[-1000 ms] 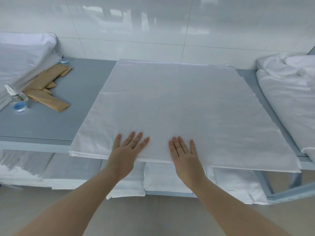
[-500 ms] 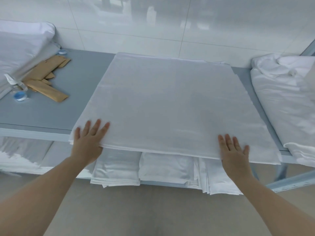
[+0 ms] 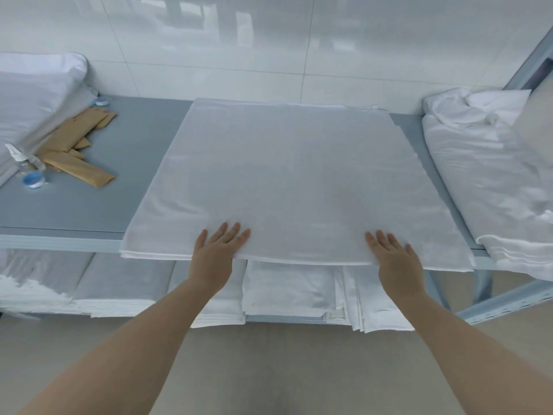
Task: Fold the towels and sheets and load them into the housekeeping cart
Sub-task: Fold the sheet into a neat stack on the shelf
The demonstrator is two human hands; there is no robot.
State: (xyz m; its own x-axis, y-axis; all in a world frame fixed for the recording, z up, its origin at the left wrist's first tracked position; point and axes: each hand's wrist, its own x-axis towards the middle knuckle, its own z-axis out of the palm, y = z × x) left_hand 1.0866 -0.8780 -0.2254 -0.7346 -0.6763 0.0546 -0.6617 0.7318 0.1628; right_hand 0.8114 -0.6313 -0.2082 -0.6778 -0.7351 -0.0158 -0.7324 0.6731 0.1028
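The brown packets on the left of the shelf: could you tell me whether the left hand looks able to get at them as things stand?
Probably yes. The left hand lies flat on the sheet, holding nothing, and only bare shelf lies between it and the packets.

A flat folded white cotton sheet (image 3: 287, 187) is spread on the middle of the grey metal shelf top (image 3: 89, 205), its near edge overhanging. Flat brown paper packets (image 3: 74, 151) are placed to its left, a heap of crumpled white linen (image 3: 490, 175) to its right, and stacks of folded white cloths (image 3: 287, 292) on the shelf below.
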